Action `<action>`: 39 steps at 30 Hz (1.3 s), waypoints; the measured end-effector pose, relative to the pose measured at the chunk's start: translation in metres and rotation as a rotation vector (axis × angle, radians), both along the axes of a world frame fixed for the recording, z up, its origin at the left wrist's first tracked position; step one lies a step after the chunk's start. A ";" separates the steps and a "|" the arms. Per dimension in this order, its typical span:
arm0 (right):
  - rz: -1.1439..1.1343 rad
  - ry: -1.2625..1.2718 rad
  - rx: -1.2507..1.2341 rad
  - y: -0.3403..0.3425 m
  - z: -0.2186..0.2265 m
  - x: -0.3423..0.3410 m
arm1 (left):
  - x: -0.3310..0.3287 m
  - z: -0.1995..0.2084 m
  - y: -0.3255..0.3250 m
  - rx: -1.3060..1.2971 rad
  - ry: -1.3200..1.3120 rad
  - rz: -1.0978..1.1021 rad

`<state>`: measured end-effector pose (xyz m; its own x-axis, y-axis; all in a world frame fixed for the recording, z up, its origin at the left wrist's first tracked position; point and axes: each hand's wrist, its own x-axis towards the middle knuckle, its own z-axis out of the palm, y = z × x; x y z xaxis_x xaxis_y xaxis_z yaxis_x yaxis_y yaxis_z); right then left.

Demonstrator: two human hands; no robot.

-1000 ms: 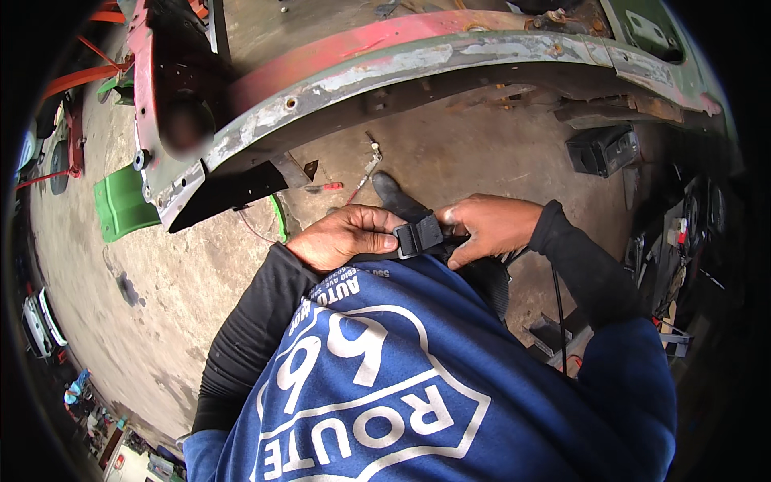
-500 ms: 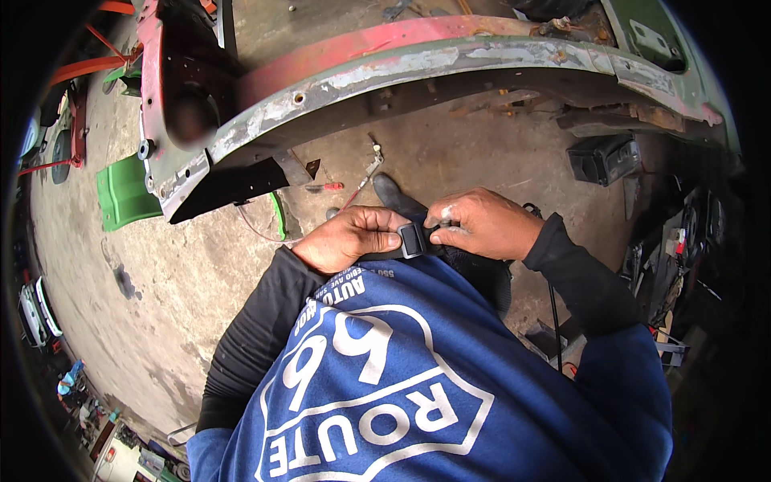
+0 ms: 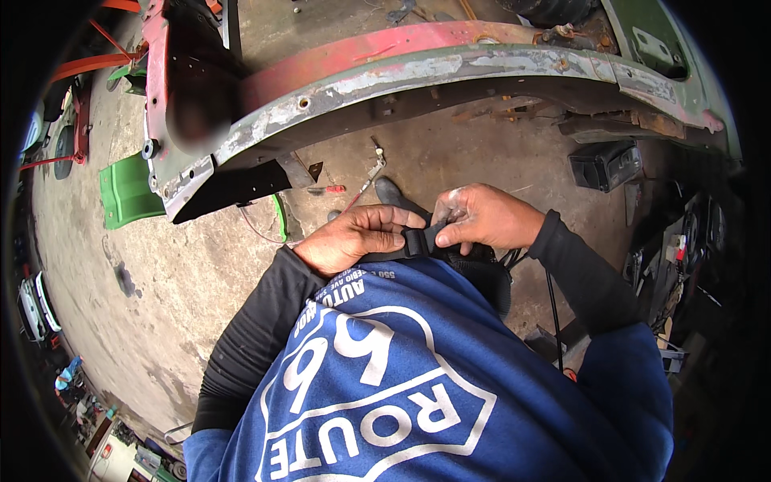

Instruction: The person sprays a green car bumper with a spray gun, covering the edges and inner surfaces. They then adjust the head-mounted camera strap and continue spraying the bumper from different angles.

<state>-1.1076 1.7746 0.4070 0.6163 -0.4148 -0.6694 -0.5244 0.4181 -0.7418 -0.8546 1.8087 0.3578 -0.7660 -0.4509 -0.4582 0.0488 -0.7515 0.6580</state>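
Observation:
At my waist, a black strap with a dark buckle [image 3: 416,243] lies across the front of my blue shirt [image 3: 385,361]. My left hand [image 3: 351,238] is closed on the buckle's left side, its thumb pressed against the frame. Just right of the buckle, my right hand [image 3: 487,219] pinches the black strap [image 3: 434,238] between thumb and bent fingers. Whitish smudges mark the back of that right hand. Black sleeves cover both forearms. Below the hands, part of the strap is hidden against my clothing.
A worn red and grey vehicle body panel [image 3: 361,72] arches in front of me. Under it lie a green metal piece [image 3: 128,193], a red-handled tool [image 3: 328,189] and an air tool with a hose [image 3: 376,165]. A black box [image 3: 606,165] sits at the right.
My right hand has shifted slightly right and up, and more strap shows between it and the buckle. The buckle has turned a little; my left hand keeps its hold.

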 end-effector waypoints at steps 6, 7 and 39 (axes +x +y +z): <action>0.138 0.118 0.078 0.002 -0.008 0.004 | -0.008 0.013 -0.003 -0.089 -0.003 -0.142; 0.148 0.129 0.117 0.003 -0.008 0.004 | -0.009 0.014 -0.003 -0.164 -0.009 -0.149; -0.330 0.170 0.154 0.026 0.018 -0.024 | 0.026 0.014 0.003 -0.570 -0.325 -0.256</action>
